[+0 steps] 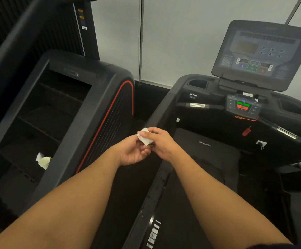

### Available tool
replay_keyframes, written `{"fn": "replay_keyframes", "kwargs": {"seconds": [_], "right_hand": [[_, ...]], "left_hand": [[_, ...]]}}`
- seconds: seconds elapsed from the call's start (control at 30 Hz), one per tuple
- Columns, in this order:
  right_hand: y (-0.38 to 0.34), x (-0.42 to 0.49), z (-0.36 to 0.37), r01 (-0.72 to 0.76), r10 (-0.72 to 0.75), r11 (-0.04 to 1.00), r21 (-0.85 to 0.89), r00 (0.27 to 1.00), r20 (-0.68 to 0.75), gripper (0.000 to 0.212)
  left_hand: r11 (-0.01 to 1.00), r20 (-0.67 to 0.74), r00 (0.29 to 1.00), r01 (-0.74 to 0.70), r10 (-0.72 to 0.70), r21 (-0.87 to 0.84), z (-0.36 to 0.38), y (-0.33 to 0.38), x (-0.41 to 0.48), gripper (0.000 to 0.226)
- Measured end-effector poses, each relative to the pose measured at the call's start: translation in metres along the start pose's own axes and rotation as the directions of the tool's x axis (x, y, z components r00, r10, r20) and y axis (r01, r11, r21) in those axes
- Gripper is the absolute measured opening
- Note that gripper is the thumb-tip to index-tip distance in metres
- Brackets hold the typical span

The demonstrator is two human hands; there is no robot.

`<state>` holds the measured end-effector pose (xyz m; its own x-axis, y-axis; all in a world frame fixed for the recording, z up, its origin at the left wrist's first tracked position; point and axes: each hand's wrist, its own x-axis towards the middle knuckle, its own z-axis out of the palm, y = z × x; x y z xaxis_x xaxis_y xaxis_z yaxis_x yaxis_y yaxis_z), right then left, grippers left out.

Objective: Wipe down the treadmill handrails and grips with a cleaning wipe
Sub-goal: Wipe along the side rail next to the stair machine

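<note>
A small white cleaning wipe (145, 136), folded, is pinched between both my hands in the middle of the view. My right hand (161, 142) grips its upper edge from above; my left hand (132, 152) cups it from below with fingers on its lower edge. The hands hover just above the treadmill's left handrail (157, 121), a dark bar running toward me. The front grips with silver sensor strips, left grip (198, 105) and right grip (286, 131), sit farther ahead, untouched.
The treadmill console (262, 54) and control pad with green and red buttons (243, 106) stand ahead on the right. A stair-climber machine (60, 114) fills the left, with a crumpled paper cup (44, 160) on a step. A red safety clip (246, 131) hangs below the pad.
</note>
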<state>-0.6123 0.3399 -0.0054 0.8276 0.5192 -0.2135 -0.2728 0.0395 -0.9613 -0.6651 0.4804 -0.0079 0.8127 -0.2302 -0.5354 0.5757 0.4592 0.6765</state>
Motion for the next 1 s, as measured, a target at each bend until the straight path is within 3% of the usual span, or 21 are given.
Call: {"fn": "replay_keyframes", "kwargs": {"seconds": [0.07, 0.13, 0.17, 0.23, 0.3, 0.4, 0.47, 0.57, 0.63, 0.67, 0.73, 0.83, 1.0], "right_hand": [[0.004, 0.002, -0.001, -0.029, 0.031, 0.998, 0.057, 0.999, -0.036, 0.018], [0.007, 0.006, -0.003, -0.074, 0.078, 0.996, 0.056, 0.994, -0.079, 0.017], [0.007, 0.007, -0.003, -0.099, 0.103, 0.994, 0.046, 0.990, -0.098, 0.020], [0.007, 0.007, -0.003, -0.134, 0.140, 0.989, 0.063, 0.984, -0.107, 0.026], [0.005, 0.006, -0.003, -0.157, 0.161, 0.986, 0.063, 0.984, -0.074, 0.029], [0.001, 0.006, -0.002, -0.181, 0.180, 0.984, -0.005, 0.983, -0.018, 0.030], [-0.002, 0.006, -0.001, -0.181, 0.181, 0.983, -0.020, 0.983, -0.022, 0.034], [0.003, 0.006, 0.000, -0.172, 0.165, 0.983, -0.059, 0.981, -0.104, 0.050], [0.008, 0.007, 0.001, -0.046, -0.022, 0.939, -0.341, 0.981, -0.193, 0.050], [0.011, 0.007, 0.001, 0.033, -0.148, 0.869, -0.494, 0.970, -0.194, 0.049], [0.012, 0.008, 0.003, 0.158, -0.289, 0.735, -0.660, 0.953, -0.095, 0.040], [0.009, 0.008, 0.007, 0.174, -0.223, 0.600, -0.781, 0.974, 0.045, 0.030], [0.009, 0.011, 0.004, 0.077, -0.121, 0.594, -0.801, 0.993, 0.005, 0.024]], "left_hand": [[0.970, -0.092, 0.996, 0.015, 0.008, 0.244, 0.000, 0.005, 0.000, 0.040], [0.816, -0.238, 0.965, 0.049, 0.110, 0.575, -0.004, 0.012, 0.001, 0.035], [0.762, -0.283, 0.942, 0.046, 0.182, 0.646, -0.006, 0.016, 0.002, 0.033], [0.801, -0.337, 0.896, -0.034, 0.289, 0.597, -0.012, 0.024, 0.003, 0.034], [0.835, -0.257, 0.916, -0.132, 0.309, 0.535, -0.013, 0.029, 0.000, 0.040], [0.778, -0.075, 0.941, -0.226, 0.330, 0.586, -0.010, 0.026, -0.001, 0.034], [0.769, -0.117, 0.916, -0.248, 0.385, 0.589, -0.011, 0.023, 0.004, 0.026], [0.789, -0.235, 0.878, -0.222, 0.418, 0.573, -0.014, 0.021, 0.013, 0.022], [0.805, -0.346, 0.831, -0.188, 0.436, 0.562, -0.014, 0.019, 0.017, 0.021], [0.821, -0.404, 0.803, -0.174, 0.438, 0.544, -0.014, 0.018, 0.020, 0.020], [0.845, -0.476, 0.777, -0.129, 0.411, 0.519, -0.015, 0.018, 0.025, 0.020], [0.843, -0.476, 0.820, -0.014, 0.318, 0.538, -0.014, 0.019, 0.029, 0.019], [0.851, -0.450, 0.873, 0.082, 0.190, 0.519, -0.008, 0.018, 0.025, 0.022]]}}
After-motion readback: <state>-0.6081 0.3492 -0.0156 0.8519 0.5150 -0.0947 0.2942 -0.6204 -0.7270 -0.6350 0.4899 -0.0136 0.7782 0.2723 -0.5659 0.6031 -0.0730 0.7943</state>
